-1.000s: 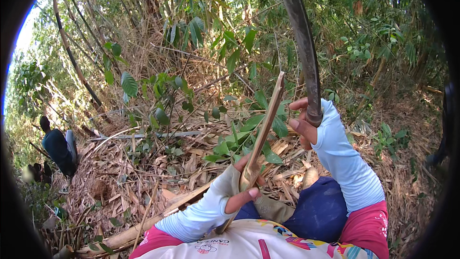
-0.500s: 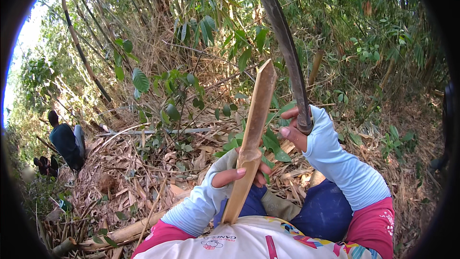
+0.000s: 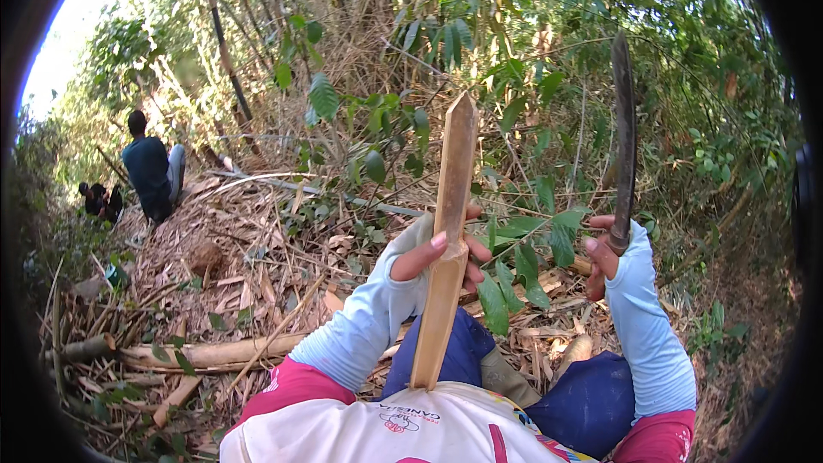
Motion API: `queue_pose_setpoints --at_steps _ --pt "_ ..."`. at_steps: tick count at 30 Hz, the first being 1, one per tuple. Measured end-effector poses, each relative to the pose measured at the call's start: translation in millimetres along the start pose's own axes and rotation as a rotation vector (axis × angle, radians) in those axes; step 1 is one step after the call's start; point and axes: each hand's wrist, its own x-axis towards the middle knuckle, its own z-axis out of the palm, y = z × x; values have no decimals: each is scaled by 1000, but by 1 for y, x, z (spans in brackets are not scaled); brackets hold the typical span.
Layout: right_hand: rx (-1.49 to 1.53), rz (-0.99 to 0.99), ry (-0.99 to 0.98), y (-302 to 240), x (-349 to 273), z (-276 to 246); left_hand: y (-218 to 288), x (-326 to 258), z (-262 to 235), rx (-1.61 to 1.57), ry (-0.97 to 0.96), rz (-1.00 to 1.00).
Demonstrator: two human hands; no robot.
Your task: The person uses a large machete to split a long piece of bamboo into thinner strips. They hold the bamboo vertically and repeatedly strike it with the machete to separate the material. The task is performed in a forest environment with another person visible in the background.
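Note:
My left hand [image 3: 446, 261] is closed round a split bamboo piece [image 3: 454, 180], thumb on the near face and fingers behind. The piece stands nearly upright, its far end cut to a point and its lower end against my shirt. A node ridge crosses it at my grip. To the right, my right hand [image 3: 607, 259] grips the handle of a machete [image 3: 624, 137]. Its long dark, slightly curved blade points up, well apart from the bamboo. Pale blue sleeves cover my wrists and part of both hands.
Leafy green stems [image 3: 514, 279] stand between my hands. A bamboo pole [image 3: 206, 355] lies at the lower left among dry shavings [image 3: 257, 249]. Farther off at the left sits a person [image 3: 150, 171] in dark clothing. Dense bamboo thicket [image 3: 377, 34] rises behind.
The machete has moved right and lower, away from the bamboo piece, and stands more upright. The bamboo is also more upright. The view has shifted, showing more at the left.

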Motion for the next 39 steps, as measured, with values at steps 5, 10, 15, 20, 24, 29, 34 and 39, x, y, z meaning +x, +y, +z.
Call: queue_pose_setpoints --at_steps 5,10,15,20,24,29,34,39 --pt "-46 2 -35 3 0 10 30 -4 -22 89 191 114" --pt "-70 35 -76 6 -3 8 60 2 -31 128 398 220" --pt "-122 39 -119 6 -4 15 72 6 -45 145 468 232" --pt "-200 38 -154 19 -4 13 65 12 -54 183 502 189" --pt "-310 -9 -171 15 -4 13 58 19 -57 187 483 226" --pt "-333 -113 -150 2 -6 16 80 38 -65 238 481 312" --pt "-555 -71 -53 -15 -4 15 79 37 -53 162 419 299" --pt "-325 -110 -57 -3 -1 6 13 16 -48 167 285 151"
